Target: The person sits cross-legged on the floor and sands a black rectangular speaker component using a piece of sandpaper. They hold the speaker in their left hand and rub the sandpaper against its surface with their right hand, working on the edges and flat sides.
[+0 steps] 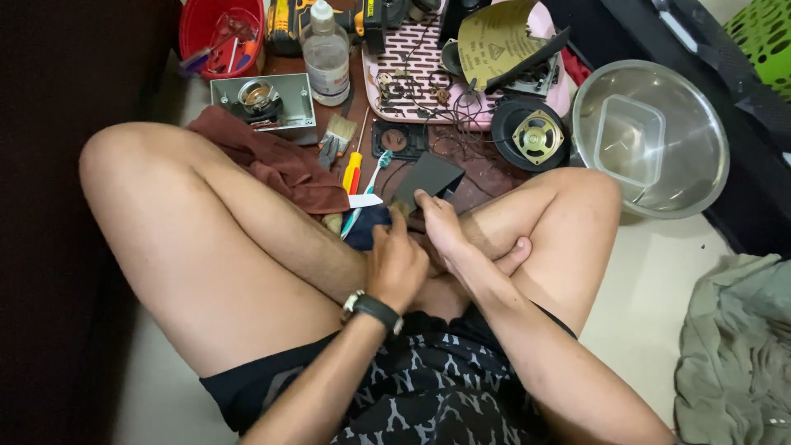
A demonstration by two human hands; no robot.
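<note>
Now, right hand (441, 227) pinching dark panel (428, 177), left hand (395, 264) just beside

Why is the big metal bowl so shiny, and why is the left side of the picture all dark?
In the head view, the metal bowl mirrors the room light, so pale glare spreads across its inside; the far left edge gets almost no light and stays nearly black; the left hand and right hand look sharp, not blurred.
</note>
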